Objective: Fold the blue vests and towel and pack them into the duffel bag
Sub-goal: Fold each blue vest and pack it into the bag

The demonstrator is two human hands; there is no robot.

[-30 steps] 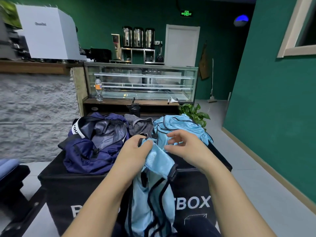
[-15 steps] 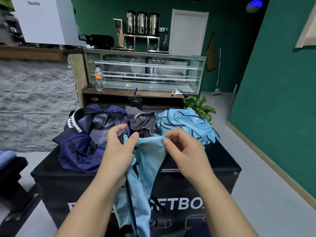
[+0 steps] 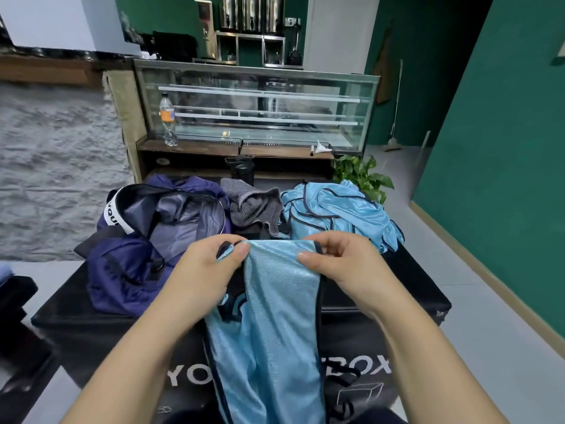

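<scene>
A light blue vest (image 3: 275,325) with dark trim hangs over the front of the black box, its top edge stretched between both hands. My left hand (image 3: 208,267) pinches the vest's left top corner. My right hand (image 3: 339,264) pinches the right top corner. The navy duffel bag (image 3: 143,243) lies open on the left of the box top. A grey towel (image 3: 253,206) sits crumpled behind the hands. More blue vests (image 3: 336,212) are heaped at the right rear.
The black box (image 3: 397,289) carries everything, with white lettering on its front. Behind it stand a glass display counter (image 3: 256,108), a black bottle (image 3: 241,166) and a potted plant (image 3: 360,172). Grey floor runs along the green wall on the right.
The hands have moved apart and pulled the vest's top edge flat and wide. Earlier the vest was bunched between them. The camera has tipped downward.
</scene>
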